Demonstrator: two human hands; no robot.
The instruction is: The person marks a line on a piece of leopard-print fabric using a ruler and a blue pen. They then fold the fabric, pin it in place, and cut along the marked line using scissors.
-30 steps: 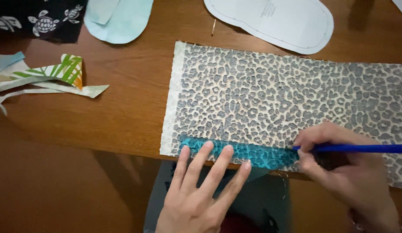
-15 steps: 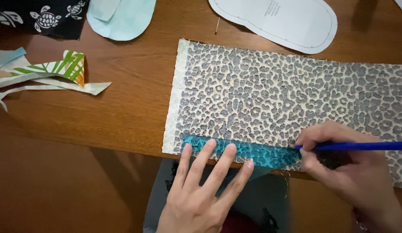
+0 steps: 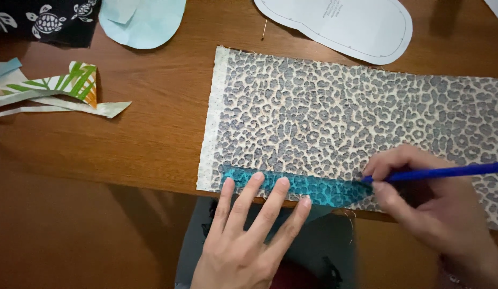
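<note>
Right grip (image 3: 420, 184) pinches a blue pen (image 3: 447, 172), its tip at the right end of the teal template (image 3: 302, 187) as half a second ago, so tracing has hardly advanced. Left hand (image 3: 254, 235) lies flat and open, holding nothing, fingertips pressing that template onto the leopard-print fabric (image 3: 340, 112) at the worktop (image 3: 152, 139) edge. Beyond the grip lies a white paper pattern (image 3: 340, 27) with small print.

Pretty warm, even indoor light, no real glare on the wooden counter (image 3: 152, 134). Soft shadows fall under the right hand (image 3: 436, 214) and below the counter edge. The fabric print looks sharp; the bottom strip goes dim and a bit blurry.
</note>
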